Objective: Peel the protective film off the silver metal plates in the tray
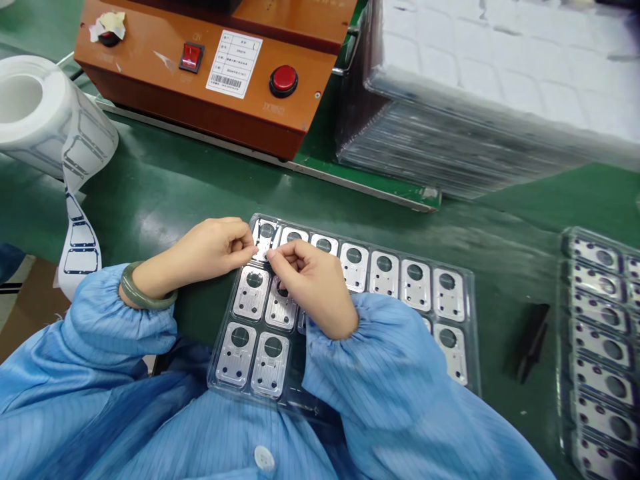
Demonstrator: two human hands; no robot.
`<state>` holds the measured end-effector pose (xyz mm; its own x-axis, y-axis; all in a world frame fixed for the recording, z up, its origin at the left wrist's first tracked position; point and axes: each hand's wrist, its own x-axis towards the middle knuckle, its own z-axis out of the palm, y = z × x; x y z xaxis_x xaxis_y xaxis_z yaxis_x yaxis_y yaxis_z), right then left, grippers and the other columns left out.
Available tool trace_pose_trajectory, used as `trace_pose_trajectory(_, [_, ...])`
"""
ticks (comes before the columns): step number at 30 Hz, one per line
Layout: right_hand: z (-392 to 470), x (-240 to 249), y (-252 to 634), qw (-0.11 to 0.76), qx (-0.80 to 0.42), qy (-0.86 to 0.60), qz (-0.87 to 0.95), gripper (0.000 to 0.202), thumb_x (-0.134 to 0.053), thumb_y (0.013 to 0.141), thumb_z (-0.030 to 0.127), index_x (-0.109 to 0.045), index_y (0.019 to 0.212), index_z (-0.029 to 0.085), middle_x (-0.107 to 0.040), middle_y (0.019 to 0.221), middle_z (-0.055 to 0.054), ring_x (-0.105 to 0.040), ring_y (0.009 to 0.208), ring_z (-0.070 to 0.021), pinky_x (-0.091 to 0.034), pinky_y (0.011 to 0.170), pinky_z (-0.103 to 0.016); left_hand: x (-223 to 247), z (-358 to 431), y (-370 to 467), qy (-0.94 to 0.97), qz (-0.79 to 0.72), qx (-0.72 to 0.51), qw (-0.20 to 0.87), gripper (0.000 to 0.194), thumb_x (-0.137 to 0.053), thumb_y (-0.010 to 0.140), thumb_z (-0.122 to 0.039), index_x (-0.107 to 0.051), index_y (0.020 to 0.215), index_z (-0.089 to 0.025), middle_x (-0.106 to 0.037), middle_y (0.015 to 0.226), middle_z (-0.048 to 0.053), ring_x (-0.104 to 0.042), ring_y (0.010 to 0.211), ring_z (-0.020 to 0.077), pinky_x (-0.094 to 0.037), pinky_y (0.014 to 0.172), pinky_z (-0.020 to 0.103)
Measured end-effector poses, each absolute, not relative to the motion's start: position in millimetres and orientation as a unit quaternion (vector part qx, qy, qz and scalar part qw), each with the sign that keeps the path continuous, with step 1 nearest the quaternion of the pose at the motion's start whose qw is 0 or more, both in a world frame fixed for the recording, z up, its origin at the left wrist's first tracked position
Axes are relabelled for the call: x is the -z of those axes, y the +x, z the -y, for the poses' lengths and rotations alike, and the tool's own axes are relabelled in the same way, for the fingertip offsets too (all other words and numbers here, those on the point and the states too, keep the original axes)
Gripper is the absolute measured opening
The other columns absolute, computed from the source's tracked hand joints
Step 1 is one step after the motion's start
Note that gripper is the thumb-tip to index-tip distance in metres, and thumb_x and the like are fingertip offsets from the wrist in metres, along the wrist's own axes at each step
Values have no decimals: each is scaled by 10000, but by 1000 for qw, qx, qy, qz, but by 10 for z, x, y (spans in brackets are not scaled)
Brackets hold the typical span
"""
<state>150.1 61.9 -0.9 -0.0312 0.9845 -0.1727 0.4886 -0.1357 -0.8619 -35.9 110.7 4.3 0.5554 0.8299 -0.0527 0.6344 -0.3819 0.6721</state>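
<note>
A clear plastic tray [469,320] holds rows of silver metal plates, each with one large round hole and small holes. Both hands meet over its top-left plate [267,233], where a thin dark frame-shaped piece is visible. My left hand [215,248] is pinched at the left side of that plate. At the plate's lower right, my right hand [313,277] is closed too, with thumb and index finger together. Anything between the fingertips of either hand is too small to make out.
An orange machine [200,87] with red buttons stands behind the tray. To the left is a roll of frame-shaped stickers [85,143]. Stacked clear trays [450,133] rise at the back right. Black tweezers [533,343] and another filled tray [565,333] lie right.
</note>
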Motion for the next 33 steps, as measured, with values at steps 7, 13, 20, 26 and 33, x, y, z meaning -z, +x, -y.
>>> trace_pose_trajectory(7, [-621,4,1496,297,-394,-627,602,196,-572,839,325,-617,696,199,-638,645,2,-591,620,-140,-431,601,-273,-26,-1091,-359,825,-448,-139,315,144,-531,835,-247,-575,721,-170,-574,692,-6,-502,614,99,-373,575,222])
trace_pose_trajectory(13, [-599,1,1499,279,-341,-608,661,181,-546,866,268,-628,721,197,-646,674,-10,-593,653,-144,-431,635,-277,-5,-1061,-364,847,-432,-135,277,146,-509,867,-248,-557,756,-167,-558,721,-3,-496,632,99,-373,591,228])
trace_pose_trajectory(20, [-593,-35,1544,242,-298,-592,708,170,-544,888,267,-651,776,195,-662,688,-6,-603,662,-145,-414,631,-275,-28,-1038,-365,857,-429,-117,261,121,-503,877,-252,-555,806,-170,-567,754,1,-515,654,108,-384,605,234])
trace_pose_trajectory(26, [-625,-14,1576,216,-295,-599,712,169,-549,887,261,-662,780,196,-666,692,-5,-599,658,-143,-405,624,-272,-59,-1041,-376,857,-435,-88,263,119,-531,879,-296,-555,852,-182,-604,790,-4,-536,668,110,-362,593,235])
trace_pose_trajectory(33, [-627,32,1576,228,-277,-593,721,151,-554,881,220,-659,777,187,-654,691,3,-580,639,-127,-389,594,-254,-62,-1053,-384,849,-441,-80,279,128,-539,875,-312,-564,858,-188,-606,777,-15,-547,662,110,-363,584,234])
